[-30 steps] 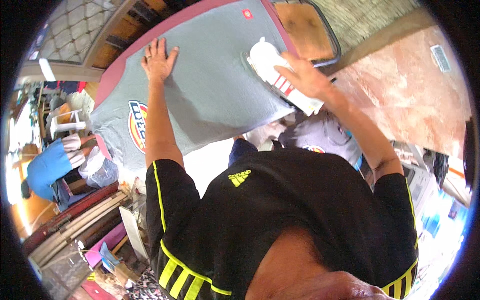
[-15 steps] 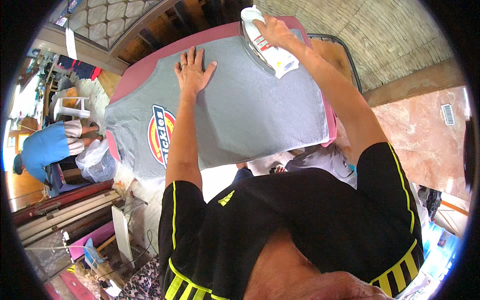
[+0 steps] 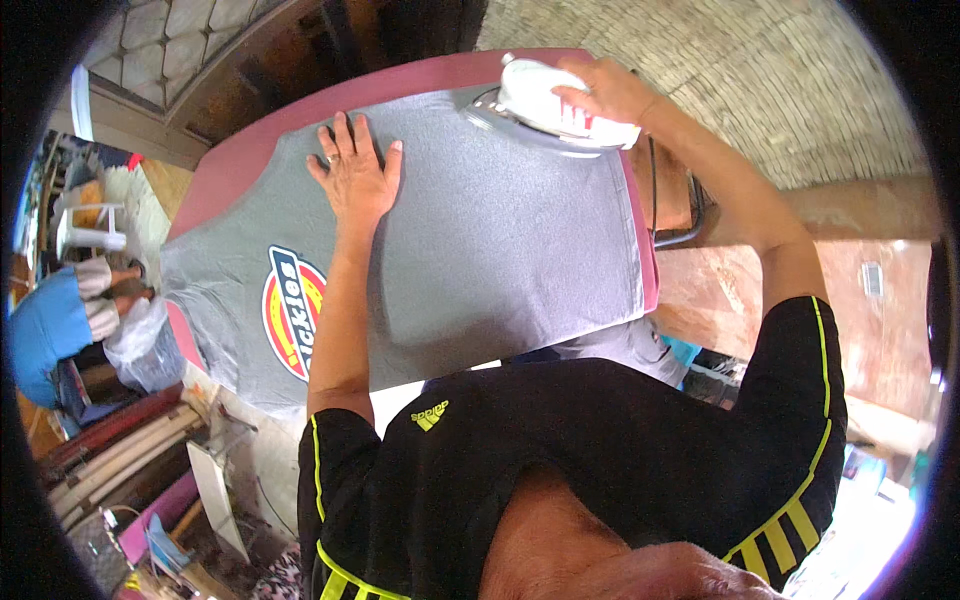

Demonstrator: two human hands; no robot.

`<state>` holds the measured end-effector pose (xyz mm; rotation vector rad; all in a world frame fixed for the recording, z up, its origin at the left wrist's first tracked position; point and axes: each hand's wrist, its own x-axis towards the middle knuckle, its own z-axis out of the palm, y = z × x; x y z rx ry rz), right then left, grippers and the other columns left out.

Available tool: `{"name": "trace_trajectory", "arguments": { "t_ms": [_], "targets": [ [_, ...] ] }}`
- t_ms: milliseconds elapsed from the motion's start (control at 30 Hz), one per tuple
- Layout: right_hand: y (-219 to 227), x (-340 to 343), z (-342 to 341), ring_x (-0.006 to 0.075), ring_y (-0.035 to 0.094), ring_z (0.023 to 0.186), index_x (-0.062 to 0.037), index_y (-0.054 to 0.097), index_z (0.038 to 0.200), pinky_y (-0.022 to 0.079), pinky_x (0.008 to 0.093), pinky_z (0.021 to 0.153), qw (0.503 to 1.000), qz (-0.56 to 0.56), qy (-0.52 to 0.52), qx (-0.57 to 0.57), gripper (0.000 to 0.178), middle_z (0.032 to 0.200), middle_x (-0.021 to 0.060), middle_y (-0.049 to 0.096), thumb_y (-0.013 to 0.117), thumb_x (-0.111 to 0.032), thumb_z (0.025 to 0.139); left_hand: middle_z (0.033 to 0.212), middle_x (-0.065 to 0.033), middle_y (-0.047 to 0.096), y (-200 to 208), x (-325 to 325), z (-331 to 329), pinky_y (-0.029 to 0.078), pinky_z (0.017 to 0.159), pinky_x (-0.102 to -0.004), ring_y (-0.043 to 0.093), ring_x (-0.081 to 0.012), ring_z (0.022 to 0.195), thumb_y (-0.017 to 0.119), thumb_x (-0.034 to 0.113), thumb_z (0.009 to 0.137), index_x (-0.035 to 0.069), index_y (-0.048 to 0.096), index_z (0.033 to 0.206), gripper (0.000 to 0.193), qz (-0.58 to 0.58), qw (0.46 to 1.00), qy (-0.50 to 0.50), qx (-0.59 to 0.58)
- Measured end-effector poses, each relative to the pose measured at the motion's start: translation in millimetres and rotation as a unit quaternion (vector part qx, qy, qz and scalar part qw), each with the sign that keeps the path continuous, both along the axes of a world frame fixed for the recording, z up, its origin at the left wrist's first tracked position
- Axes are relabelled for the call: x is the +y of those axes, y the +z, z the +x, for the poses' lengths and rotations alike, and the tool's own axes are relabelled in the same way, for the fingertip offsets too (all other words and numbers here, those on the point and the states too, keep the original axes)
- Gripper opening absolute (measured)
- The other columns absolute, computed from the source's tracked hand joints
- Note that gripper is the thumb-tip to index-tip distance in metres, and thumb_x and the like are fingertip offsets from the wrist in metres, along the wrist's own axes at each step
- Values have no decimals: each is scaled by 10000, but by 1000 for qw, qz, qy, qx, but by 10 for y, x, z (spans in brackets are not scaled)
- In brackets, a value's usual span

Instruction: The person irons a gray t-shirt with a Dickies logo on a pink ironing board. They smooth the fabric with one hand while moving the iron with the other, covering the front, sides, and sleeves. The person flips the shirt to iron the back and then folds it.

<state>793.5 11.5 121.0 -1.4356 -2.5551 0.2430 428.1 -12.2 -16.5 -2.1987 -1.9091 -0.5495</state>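
Observation:
A grey T-shirt (image 3: 480,250) with a colourful printed logo lies spread over a maroon-covered ironing board (image 3: 235,180). My left hand (image 3: 355,175) rests flat on the shirt near its far edge, fingers spread, holding nothing. In my right hand (image 3: 608,95), closed round the handle, is a white clothes iron (image 3: 545,95) with red markings. The iron is over the shirt's far right part, its tip toward the left; it is a little blurred. Whether its soleplate touches the cloth all along I cannot tell.
A woven wall (image 3: 760,90) rises beyond the board, with a wooden door (image 3: 250,90) at far left. Another person in a blue top (image 3: 50,335) bends at the left beside a plastic bag (image 3: 145,345) and a white stool (image 3: 92,228). Planks (image 3: 130,450) lie lower left.
The iron has turned from pointing away to pointing left, with my right hand now at its right side. My left hand stays flat on the shirt. The whole view has shifted slightly.

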Motion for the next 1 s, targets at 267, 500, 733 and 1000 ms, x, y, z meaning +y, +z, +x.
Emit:
{"name": "trace_trajectory", "arguments": {
  "t_ms": [267,500,733,1000],
  "targets": [
    [55,485,912,312,690,725,-45,624,1092,540,414,703,996,-70,44,31,296,824,188,690,592,-304,951,1578,-169,332,33,-16,-15,183,1119,-663,253,-394,1474,460,547,941,76,440,1470,709,-9,999,49,-16],
    [48,522,-277,362,666,757,-86,636,1071,512,431,703,982,-126,108,88,292,827,192,683,602,-350,951,1498,-46,479,162,88,-349,302,1044,-612,430,-320,1348,509,343,968,209,534,1413,465,-9,998,-20,-56],
    [-55,748,-1822,357,651,664,-49,619,1068,499,436,630,981,-74,154,94,374,765,229,664,551,-406,982,1374,-81,587,110,498,-1171,453,970,-453,550,-367,1194,573,57,905,161,601,1326,434,19,974,-169,-149],
    [-163,885,-2225,325,638,624,-27,596,1007,482,407,598,977,-30,178,112,343,720,212,636,560,-369,999,933,-133,649,54,747,-1451,512,770,-405,636,-316,861,670,116,887,50,725,1022,161,71,967,-97,-224]
  ]
}}
